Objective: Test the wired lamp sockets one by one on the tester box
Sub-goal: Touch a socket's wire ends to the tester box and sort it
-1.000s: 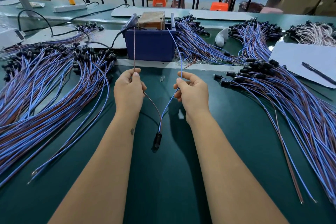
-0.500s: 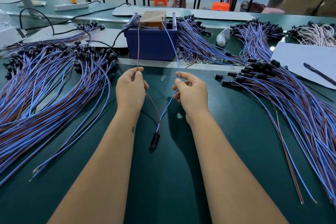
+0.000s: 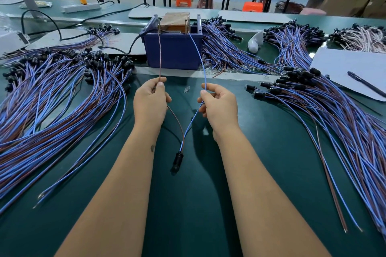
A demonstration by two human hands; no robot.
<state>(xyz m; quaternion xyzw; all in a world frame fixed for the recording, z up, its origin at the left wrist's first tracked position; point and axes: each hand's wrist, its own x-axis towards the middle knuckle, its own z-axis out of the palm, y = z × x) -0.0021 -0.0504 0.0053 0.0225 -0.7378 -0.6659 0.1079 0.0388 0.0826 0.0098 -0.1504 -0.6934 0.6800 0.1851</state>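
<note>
Step tip: keep both leads taut and steady so each bare tip stays pressed on its own upright contact on the tester box [image 3: 173,52]. Don't let the tips cross.
Left hand [image 3: 149,102]: pinching the brown wire [image 3: 160,54], which runs up to the box's left contact.
Right hand [image 3: 219,104]: pinching the blue wire [image 3: 198,52], which goes to the right contact.
Socket [image 3: 177,159]: small, black, dangling near, between the forearms, above the green table [image 3: 188,215]. Can't tell if its bulb is lit.
Piles: tested or untested, I can't tell; left bundle [image 3: 52,100], right bundle [image 3: 334,115].
</note>
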